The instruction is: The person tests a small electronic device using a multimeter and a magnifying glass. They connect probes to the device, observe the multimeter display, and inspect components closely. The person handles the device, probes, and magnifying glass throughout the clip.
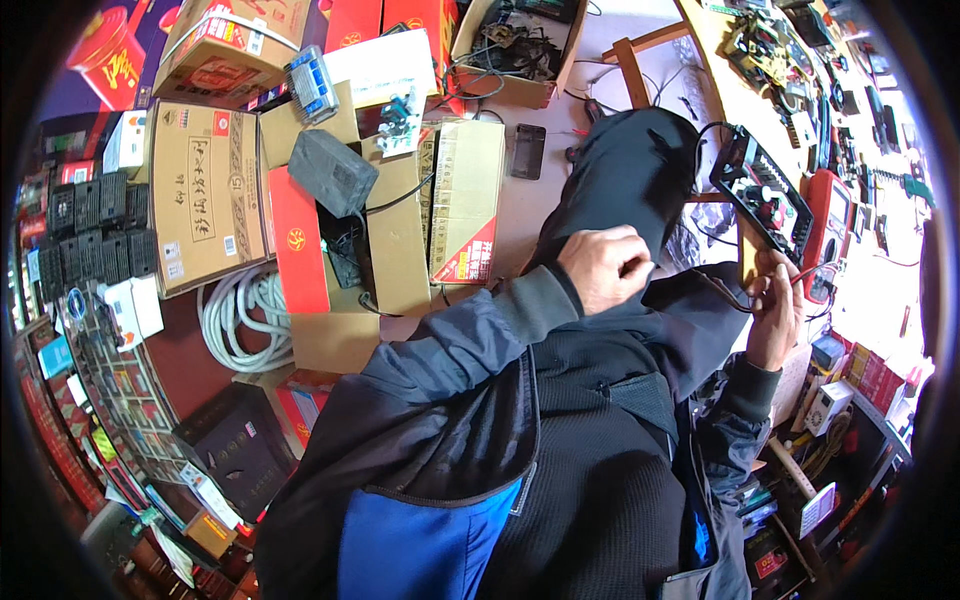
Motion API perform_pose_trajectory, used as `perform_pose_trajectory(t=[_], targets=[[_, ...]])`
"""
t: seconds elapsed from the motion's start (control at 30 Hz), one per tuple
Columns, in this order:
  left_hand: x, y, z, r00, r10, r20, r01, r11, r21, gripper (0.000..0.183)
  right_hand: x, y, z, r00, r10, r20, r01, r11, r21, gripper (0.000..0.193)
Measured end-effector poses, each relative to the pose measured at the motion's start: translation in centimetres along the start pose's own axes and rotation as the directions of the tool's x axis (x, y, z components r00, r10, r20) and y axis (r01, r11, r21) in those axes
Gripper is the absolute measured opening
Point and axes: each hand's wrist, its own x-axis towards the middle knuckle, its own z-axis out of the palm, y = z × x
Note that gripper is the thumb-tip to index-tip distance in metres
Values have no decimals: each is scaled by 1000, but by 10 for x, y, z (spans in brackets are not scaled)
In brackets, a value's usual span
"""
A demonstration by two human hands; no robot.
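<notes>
My left hand is curled closed above my lap, and whatever its fingers may hold is hidden. Over on the right, my right hand has its fingertips pinched on a thin dark lead beside the table edge. Just beyond those fingers lies an open black charger case, its circuit board and components exposed. A black cable runs from the case's far end. Right of the case is a red multimeter with a grey face, and thin red and black wires run near it and my right hand.
Floor boxes at left include a tan carton, a red-edged box and a box of cables. A grey power brick sits among them. Coiled white hose lies nearby. A phone rests on the floor. Electronic parts crowd the table.
</notes>
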Motion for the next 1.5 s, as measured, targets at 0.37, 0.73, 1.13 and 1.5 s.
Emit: perform_pose_trajectory(t=[0.37, 0.73, 1.13, 1.5], targets=[[-3, -4, 3, 986, 91, 138, -102, 992, 72, 7, -50, -24, -27, 992, 3, -127, -2, 1000, 11, 37], [19, 20, -20, 941, -180, 286, 194, 981, -22, 6, -92, -70, -95, 935, -105, -339, 272, 826, 494, 43], [48, 107, 57, 699, 353, 622, -183, 929, -321, 73, -108, -83, 1, 986, -150, -72, 137, 487, 862, 42], [85, 134, 11, 608, -188, 771, 628, 708, -323, 23, -122, -35, -30, 987, 2, -159, 134, 524, 841, 42]])
